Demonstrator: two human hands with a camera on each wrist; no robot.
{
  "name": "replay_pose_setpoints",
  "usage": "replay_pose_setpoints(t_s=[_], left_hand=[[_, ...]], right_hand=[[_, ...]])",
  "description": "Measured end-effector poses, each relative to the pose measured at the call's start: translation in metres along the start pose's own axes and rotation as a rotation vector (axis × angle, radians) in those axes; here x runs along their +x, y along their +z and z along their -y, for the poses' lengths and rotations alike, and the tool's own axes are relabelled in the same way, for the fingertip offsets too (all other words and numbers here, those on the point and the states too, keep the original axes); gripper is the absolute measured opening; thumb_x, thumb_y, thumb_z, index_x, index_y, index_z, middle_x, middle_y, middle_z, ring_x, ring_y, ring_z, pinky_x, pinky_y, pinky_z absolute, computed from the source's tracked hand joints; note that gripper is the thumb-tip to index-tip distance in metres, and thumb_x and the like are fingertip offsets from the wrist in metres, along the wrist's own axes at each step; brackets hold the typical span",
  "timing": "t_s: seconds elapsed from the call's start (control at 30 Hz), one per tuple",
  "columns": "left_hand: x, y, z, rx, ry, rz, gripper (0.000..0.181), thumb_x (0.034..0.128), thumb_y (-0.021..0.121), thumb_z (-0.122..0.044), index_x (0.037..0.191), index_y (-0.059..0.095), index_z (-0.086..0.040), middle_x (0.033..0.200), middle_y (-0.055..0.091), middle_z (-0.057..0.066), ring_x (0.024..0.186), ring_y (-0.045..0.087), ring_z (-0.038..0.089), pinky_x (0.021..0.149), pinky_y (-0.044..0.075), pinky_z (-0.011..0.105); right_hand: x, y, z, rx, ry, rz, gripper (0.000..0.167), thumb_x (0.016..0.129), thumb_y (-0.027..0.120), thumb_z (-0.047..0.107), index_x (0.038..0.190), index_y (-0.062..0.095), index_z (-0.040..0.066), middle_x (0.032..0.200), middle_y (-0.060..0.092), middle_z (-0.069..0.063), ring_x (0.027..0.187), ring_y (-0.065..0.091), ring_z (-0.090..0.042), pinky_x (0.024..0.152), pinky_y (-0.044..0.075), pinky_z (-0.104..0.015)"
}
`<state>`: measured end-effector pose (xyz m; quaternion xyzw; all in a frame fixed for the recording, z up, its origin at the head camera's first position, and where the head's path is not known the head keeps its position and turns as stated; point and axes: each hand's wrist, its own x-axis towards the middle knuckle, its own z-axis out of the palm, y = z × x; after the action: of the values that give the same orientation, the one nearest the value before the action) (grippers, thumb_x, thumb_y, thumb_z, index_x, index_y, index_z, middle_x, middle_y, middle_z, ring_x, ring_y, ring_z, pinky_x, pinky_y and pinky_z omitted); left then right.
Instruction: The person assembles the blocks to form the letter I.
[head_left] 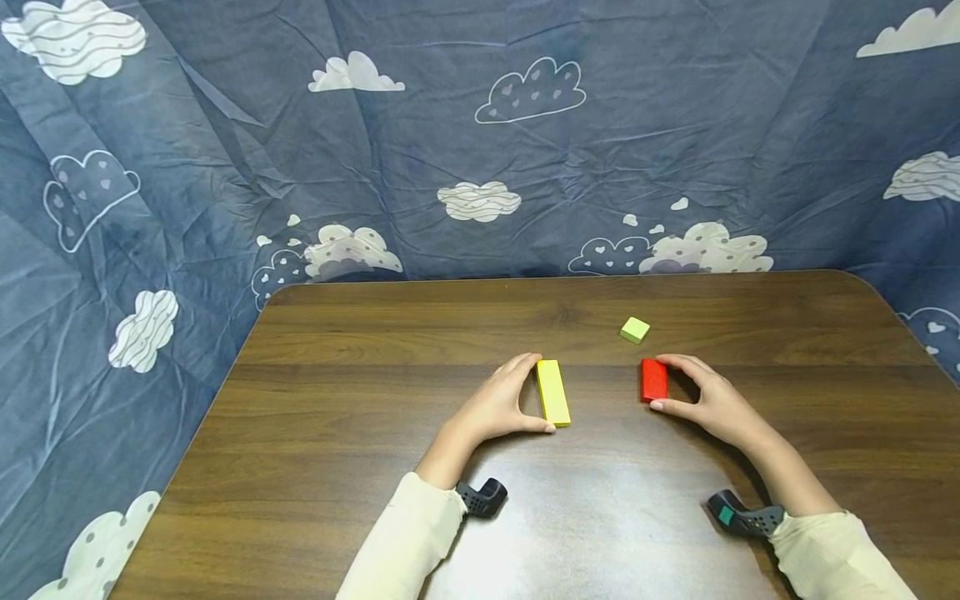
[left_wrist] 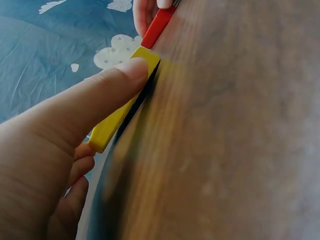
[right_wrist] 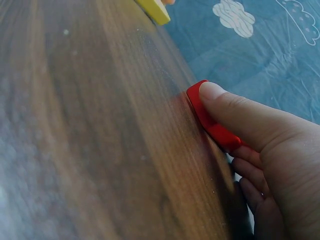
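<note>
A long yellow block is pinched end to end by the left hand, thumb at its near end and fingertips at the far end. To its right, the right hand grips a shorter red block the same way. In the left wrist view the thumb lies on the yellow block, with a dark gap or shadow along its underside. The right wrist view shows the thumb on the end of the red block. A space separates the two blocks.
A small light green block lies on the brown wooden table, behind and slightly left of the red block. A blue cloth with cloud prints hangs behind the table. Each wrist wears a black device.
</note>
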<state>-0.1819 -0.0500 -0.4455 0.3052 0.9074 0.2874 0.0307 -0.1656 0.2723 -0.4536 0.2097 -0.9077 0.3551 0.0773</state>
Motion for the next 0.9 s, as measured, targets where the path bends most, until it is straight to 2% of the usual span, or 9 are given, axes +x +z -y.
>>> replay_pose_setpoints(t_s=[0.23, 0.47, 0.63, 0.8, 0.9], left_hand=[[-0.004, 0.001, -0.001, -0.012, 0.01, 0.021, 0.099, 0.0609, 0.079, -0.046, 0.137, 0.032, -0.004, 0.137, 0.037, 0.009, 0.126, 0.032, 0.021, 0.102, 0.027, 0.031], [-0.007, 0.001, -0.002, -0.025, 0.005, 0.047, 0.099, 0.0611, 0.08, -0.043, 0.138, 0.03, -0.005, 0.138, 0.035, 0.009, 0.127, 0.03, 0.02, 0.103, 0.025, 0.031], [-0.009, 0.001, -0.002, -0.041, 0.014, 0.051, 0.1, 0.0602, 0.081, -0.042, 0.138, 0.031, -0.004, 0.137, 0.035, 0.01, 0.126, 0.032, 0.02, 0.103, 0.025, 0.03], [-0.01, 0.002, -0.001, -0.046, 0.051, 0.043, 0.096, 0.0599, 0.081, -0.041, 0.135, 0.035, -0.005, 0.134, 0.039, 0.007, 0.124, 0.034, 0.017, 0.102, 0.026, 0.027], [-0.012, 0.002, -0.001, -0.046, 0.073, 0.036, 0.093, 0.0599, 0.08, -0.043, 0.133, 0.038, -0.006, 0.132, 0.04, 0.006, 0.122, 0.035, 0.015, 0.101, 0.027, 0.026]], right_hand=[[0.0, 0.0, 0.0, 0.003, 0.0, 0.005, 0.062, 0.07, 0.077, 0.02, 0.122, 0.049, 0.001, 0.116, 0.05, -0.017, 0.108, 0.043, -0.033, 0.089, 0.025, -0.015], [0.0, -0.001, -0.001, 0.004, 0.004, 0.009, 0.062, 0.071, 0.077, 0.02, 0.122, 0.049, 0.0, 0.117, 0.05, -0.017, 0.109, 0.042, -0.033, 0.09, 0.027, -0.02], [0.0, -0.001, -0.001, 0.009, 0.005, 0.01, 0.062, 0.071, 0.077, 0.02, 0.122, 0.049, 0.001, 0.117, 0.05, -0.017, 0.109, 0.042, -0.033, 0.089, 0.025, -0.016], [0.0, -0.001, -0.001, 0.01, 0.004, 0.01, 0.062, 0.07, 0.077, 0.02, 0.122, 0.049, 0.001, 0.117, 0.05, -0.017, 0.109, 0.042, -0.033, 0.089, 0.025, -0.015], [0.0, -0.001, 0.0, 0.008, 0.011, 0.014, 0.062, 0.071, 0.077, 0.021, 0.122, 0.049, 0.002, 0.117, 0.049, -0.016, 0.11, 0.042, -0.033, 0.09, 0.027, -0.02]])
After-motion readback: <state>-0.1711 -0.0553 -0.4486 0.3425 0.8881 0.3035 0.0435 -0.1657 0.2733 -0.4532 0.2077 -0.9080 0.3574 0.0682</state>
